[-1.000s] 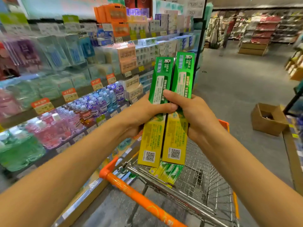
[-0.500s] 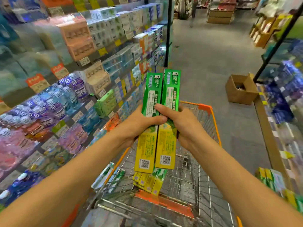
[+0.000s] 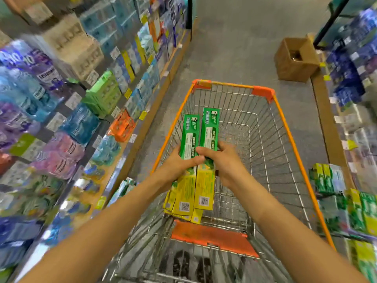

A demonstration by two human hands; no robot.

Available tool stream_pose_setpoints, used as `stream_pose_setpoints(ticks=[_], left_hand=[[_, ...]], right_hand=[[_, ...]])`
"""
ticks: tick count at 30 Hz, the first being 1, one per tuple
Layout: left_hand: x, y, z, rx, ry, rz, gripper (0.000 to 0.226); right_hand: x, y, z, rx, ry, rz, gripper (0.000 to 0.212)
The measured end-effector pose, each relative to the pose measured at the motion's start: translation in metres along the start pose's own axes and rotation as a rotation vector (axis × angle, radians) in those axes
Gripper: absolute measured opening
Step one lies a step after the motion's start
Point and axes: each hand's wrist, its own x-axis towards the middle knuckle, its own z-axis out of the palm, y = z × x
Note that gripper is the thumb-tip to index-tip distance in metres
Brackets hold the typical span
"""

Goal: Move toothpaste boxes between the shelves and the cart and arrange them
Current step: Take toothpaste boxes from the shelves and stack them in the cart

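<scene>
- The shelves (image 3: 85,82) filled the left of the frame, blurred and packed with bottles and cartons. More shelves (image 3: 355,82) ran down the right edge, with green and yellow boxes that looked like the same toothpaste at lower right (image 3: 359,211). Which shelf the task's boxes belonged to could not be told.
- The cart (image 3: 295,152) took up the centre and lower middle, its orange rim framing a wire basket. Most of the basket floor showed bare wire, so loading looked to be at an early stage, if the boxes were meant to go into the cart.
- A brown carton (image 3: 293,58) sat open on the floor at upper right, beyond the cart.
- A small stack of boxes (image 3: 184,214) lay in the cart's near left corner, just below centre. That much seemed already placed; their exact count was hidden.
- Two held boxes (image 3: 204,160) hung side by side over that stack, green ends pointing away and yellow ends toward the person. Whether they touched the stack could not be told.
- The left hand (image 3: 175,166) curled its grip round the left box from that side.
- The right hand (image 3: 226,162) curled its grip round the right box, thumb across the front.
- Judged from this, setting the pair down and squaring it with the stack remained to do.
</scene>
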Motion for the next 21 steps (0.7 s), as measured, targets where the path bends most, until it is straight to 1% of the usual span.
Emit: stream_pose_setpoints(ticks=[1, 2, 4, 5, 7, 10, 13, 15, 18, 21], left_hand=[[0.006, -0.009, -0.002, 0.007, 0.001, -0.016, 0.045], [0.012, -0.017, -0.003, 0.021, 0.000, -0.030, 0.048], [0.023, -0.027, -0.004, 0.075, -0.016, -0.052, 0.066], [0.029, -0.031, -0.005, 0.090, -0.010, -0.060, 0.069], [0.043, -0.037, -0.009, 0.069, 0.046, -0.088, 0.070], [0.066, -0.039, -0.020, 0.053, 0.122, -0.111, 0.078], [0.090, -0.037, -0.030, 0.091, 0.136, -0.080, 0.079], [0.102, -0.034, -0.029, 0.108, 0.126, -0.044, 0.082], [0.110, -0.036, -0.020, 0.102, 0.123, -0.035, 0.096], [0.111, -0.042, -0.013, 0.102, 0.093, -0.021, 0.095]], right_hand=[[0.007, 0.009, -0.002, 0.006, 0.011, 0.020, 0.071], [0.013, 0.017, -0.004, 0.020, 0.017, 0.042, 0.065], [0.025, 0.030, -0.012, 0.057, 0.027, 0.087, 0.050], [0.032, 0.035, -0.016, 0.072, 0.028, 0.103, 0.049], [0.046, 0.047, -0.024, 0.081, 0.033, 0.104, 0.053], [0.071, 0.073, -0.039, -0.024, 0.122, 0.081, 0.053], [0.101, 0.109, -0.053, -0.098, 0.228, 0.135, 0.071], [0.121, 0.134, -0.057, -0.145, 0.251, 0.187, 0.080], [0.148, 0.171, -0.053, -0.185, 0.263, 0.261, 0.071], [0.167, 0.196, -0.042, -0.231, 0.238, 0.316, 0.075]])
